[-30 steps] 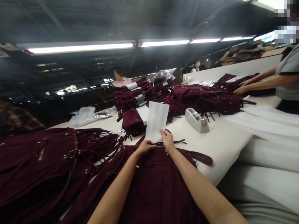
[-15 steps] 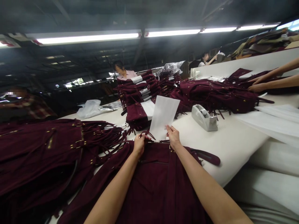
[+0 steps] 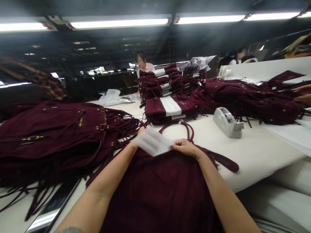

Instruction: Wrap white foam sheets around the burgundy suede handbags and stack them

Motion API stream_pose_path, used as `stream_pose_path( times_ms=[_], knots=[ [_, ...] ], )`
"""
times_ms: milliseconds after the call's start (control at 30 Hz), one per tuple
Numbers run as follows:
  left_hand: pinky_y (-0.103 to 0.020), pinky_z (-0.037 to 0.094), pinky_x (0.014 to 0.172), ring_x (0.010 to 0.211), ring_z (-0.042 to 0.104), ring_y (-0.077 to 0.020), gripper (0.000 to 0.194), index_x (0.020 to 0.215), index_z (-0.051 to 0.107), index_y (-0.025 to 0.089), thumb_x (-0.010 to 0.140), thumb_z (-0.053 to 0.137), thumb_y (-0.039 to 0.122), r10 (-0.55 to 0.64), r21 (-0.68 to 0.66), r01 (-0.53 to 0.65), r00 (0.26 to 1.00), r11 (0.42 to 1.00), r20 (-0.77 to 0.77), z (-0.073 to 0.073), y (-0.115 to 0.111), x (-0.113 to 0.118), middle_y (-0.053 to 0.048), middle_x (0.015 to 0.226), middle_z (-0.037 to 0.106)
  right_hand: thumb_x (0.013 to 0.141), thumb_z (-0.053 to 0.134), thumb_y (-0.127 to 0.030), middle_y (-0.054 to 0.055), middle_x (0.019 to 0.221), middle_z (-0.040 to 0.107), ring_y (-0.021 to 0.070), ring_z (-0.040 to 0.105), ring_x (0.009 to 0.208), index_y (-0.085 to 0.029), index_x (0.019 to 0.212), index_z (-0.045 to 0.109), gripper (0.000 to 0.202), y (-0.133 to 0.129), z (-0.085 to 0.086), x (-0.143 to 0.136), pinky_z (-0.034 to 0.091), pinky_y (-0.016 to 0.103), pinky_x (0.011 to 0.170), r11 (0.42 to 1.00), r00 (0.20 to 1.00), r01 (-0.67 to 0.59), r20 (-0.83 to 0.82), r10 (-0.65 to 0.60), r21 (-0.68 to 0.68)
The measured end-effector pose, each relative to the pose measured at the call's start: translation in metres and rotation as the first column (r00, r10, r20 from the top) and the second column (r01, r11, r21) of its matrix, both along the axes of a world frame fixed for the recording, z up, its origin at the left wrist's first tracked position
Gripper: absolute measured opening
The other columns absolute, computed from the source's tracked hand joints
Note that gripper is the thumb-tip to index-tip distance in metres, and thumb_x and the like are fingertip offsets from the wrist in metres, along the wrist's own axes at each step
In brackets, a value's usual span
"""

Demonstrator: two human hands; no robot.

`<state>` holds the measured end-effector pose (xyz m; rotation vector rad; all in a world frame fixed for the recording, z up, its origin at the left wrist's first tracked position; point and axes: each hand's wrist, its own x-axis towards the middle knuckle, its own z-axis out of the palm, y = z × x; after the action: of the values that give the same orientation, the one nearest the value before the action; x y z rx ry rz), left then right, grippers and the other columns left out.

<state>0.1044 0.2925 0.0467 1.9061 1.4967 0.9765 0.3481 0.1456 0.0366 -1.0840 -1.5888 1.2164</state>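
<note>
Grips the right corner of a white sheet (image 3: 154, 143) between thumb and fingers of the right hand (image 3: 185, 147), pinched firmly on it. Has the left hand (image 3: 139, 132) at the sheet's opposite end, largely hidden behind it; cannot tell, through the blur, between gripping there and merely touching. Keeps the sheet tilted between the two hands, just above the top edge of a dark maroon bag (image 3: 160, 191).

Has that bag laid out below the hands, between the forearms, with a looped handle (image 3: 192, 132) arching up just beyond the right hand and a dark strap end (image 3: 228, 163) jutting out to the right of it, over the white table (image 3: 255, 149).

Faces, beyond the hands, a folded maroon bag (image 3: 155, 110) wrapped in a white band (image 3: 170, 106), and behind it a taller stack of banded bags (image 3: 150, 85). Has a grey tape dispenser (image 3: 227, 123) beyond and to the right of the right hand, apart from it. Sees, farther past the dispenser, a long maroon heap (image 3: 245, 97), with a co-worker's hand (image 3: 303, 93) near its right end. Has another bag pile (image 3: 60, 132) to the left of the left hand, and crumpled whitish plastic (image 3: 109, 97) well beyond that hand.
</note>
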Motion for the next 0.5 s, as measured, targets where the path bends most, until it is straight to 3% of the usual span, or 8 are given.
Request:
stream_pose_path(
  times_ms=[67, 133, 233, 333, 433, 500],
  knots=[
    [-0.041, 0.053, 0.086, 0.099, 0.062, -0.0214, 0.029, 0.108, 0.062, 0.013, 0.092, 0.059, 0.038, 0.043, -0.049, -0.049, 0.992, 0.998, -0.117, 0.009, -0.008, -0.026, -0.007, 0.109, 0.063, 0.075, 0.071, -0.043, 0.003, 0.077, 0.07, 0.0239, 0.063, 0.077, -0.017, 0.075, 0.075, 0.027, -0.013, -0.004, -0.006, 0.051, 0.036, 0.078, 0.997, 0.984, -0.068, 0.169, 0.063, 0.023],
    [-0.042, 0.049, 0.091, 0.101, 0.062, -0.0221, 0.023, 0.097, 0.065, 0.014, 0.089, 0.064, 0.035, 0.068, -0.104, -0.092, 0.974, 0.99, -0.216, 0.017, -0.019, -0.052, -0.009, 0.104, 0.066, 0.077, 0.068, -0.035, 0.005, 0.103, 0.072, 0.0275, 0.063, 0.099, -0.022, 0.094, 0.077, 0.023, -0.03, -0.009, -0.011, 0.047, 0.041, 0.095, 0.987, 0.962, -0.106, 0.265, 0.072, 0.117],
    [-0.036, 0.046, 0.092, 0.098, 0.065, -0.0279, 0.019, 0.07, 0.066, 0.015, 0.075, 0.076, 0.031, 0.051, -0.212, -0.119, 0.953, 0.97, -0.3, 0.03, -0.038, -0.09, -0.009, 0.082, 0.07, 0.081, 0.059, -0.023, 0.002, 0.136, 0.057, 0.0292, 0.049, 0.128, -0.031, 0.118, 0.07, 0.039, -0.068, -0.014, -0.017, 0.031, 0.05, 0.112, 0.955, 0.9, -0.132, 0.435, 0.002, 0.267],
    [-0.029, 0.048, 0.084, 0.09, 0.068, -0.029, 0.017, 0.066, 0.068, 0.018, 0.062, 0.082, 0.027, 0.008, -0.308, -0.103, 0.956, 0.946, -0.293, 0.042, -0.066, -0.125, -0.008, 0.076, 0.072, 0.089, 0.049, -0.022, -0.001, 0.136, 0.057, 0.0268, 0.043, 0.134, -0.036, 0.121, 0.067, 0.039, -0.12, -0.017, -0.021, 0.025, 0.055, 0.116, 0.923, 0.855, -0.091, 0.504, -0.12, 0.373],
    [-0.026, 0.051, 0.079, 0.091, 0.068, -0.0267, 0.023, 0.08, 0.074, 0.02, 0.061, 0.083, 0.031, -0.037, -0.353, -0.046, 0.973, 0.934, -0.227, 0.05, -0.108, -0.156, -0.007, 0.089, 0.075, 0.094, 0.047, -0.028, -0.002, 0.13, 0.061, 0.0264, 0.049, 0.129, -0.038, 0.116, 0.069, 0.033, -0.176, -0.023, -0.02, 0.028, 0.054, 0.116, 0.897, 0.863, 0.077, 0.421, -0.278, 0.435],
    [-0.026, 0.053, 0.079, 0.095, 0.069, -0.0262, 0.031, 0.09, 0.075, 0.021, 0.063, 0.082, 0.037, -0.065, -0.395, 0.005, 0.988, 0.919, -0.138, 0.05, -0.139, -0.172, -0.007, 0.098, 0.075, 0.092, 0.051, -0.034, -0.001, 0.132, 0.059, 0.0288, 0.05, 0.128, -0.038, 0.115, 0.069, 0.03, -0.211, -0.035, -0.017, 0.029, 0.053, 0.116, 0.822, 0.807, 0.344, 0.304, -0.506, 0.454]
  ],
)
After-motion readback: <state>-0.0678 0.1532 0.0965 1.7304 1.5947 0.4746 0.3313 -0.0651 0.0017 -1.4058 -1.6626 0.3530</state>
